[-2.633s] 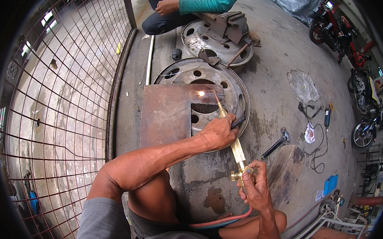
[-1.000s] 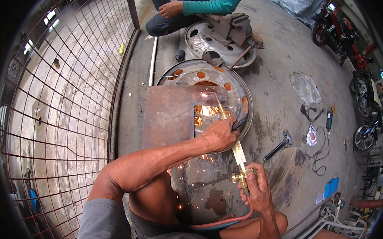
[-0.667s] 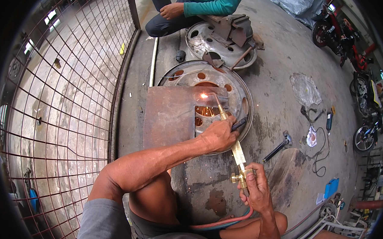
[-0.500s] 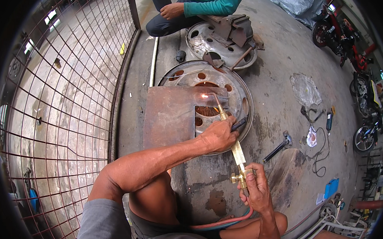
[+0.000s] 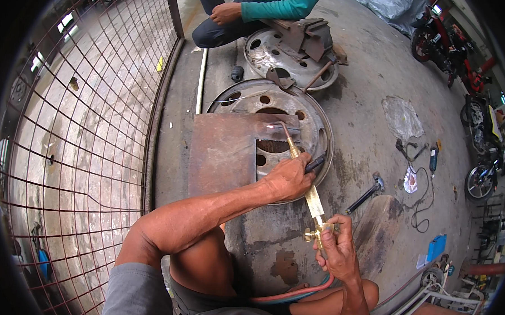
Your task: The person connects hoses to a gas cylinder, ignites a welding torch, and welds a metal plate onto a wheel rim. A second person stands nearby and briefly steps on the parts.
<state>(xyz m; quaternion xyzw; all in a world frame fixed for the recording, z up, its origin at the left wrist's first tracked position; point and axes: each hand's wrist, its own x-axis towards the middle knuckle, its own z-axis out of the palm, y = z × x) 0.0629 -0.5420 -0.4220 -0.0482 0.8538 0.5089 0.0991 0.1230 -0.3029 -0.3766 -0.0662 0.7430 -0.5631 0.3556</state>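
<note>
A brass cutting torch (image 5: 315, 203) runs diagonally between my hands. My left hand (image 5: 290, 177) is closed around its front part, and a black stick-like piece (image 5: 315, 163) juts from between the fingers. Farther back, my right hand (image 5: 341, 250) grips the torch's valve end beside a brass knob (image 5: 309, 235). The bent nozzle (image 5: 285, 131) points at a rusty steel plate (image 5: 222, 150), where a small pale flame shows at its tip. A cut-out notch opens in the plate's right side. Beneath it lies a steel wheel rim (image 5: 249, 104), partly covered.
Red and teal hoses (image 5: 291, 296) pass by my legs. A hammer (image 5: 366, 195) lies on the floor to the right. Beyond, a second wheel (image 5: 265, 58) carries a vise (image 5: 305, 39), near a crouching person (image 5: 270, 9). Wire mesh (image 5: 96, 122) stands left; motorcycles (image 5: 481, 150) stand right.
The bright orange glow at the nozzle has shrunk to a faint flame. Sparks seen through the plate's notch are gone. Both hands keep nearly the same place on the torch.
</note>
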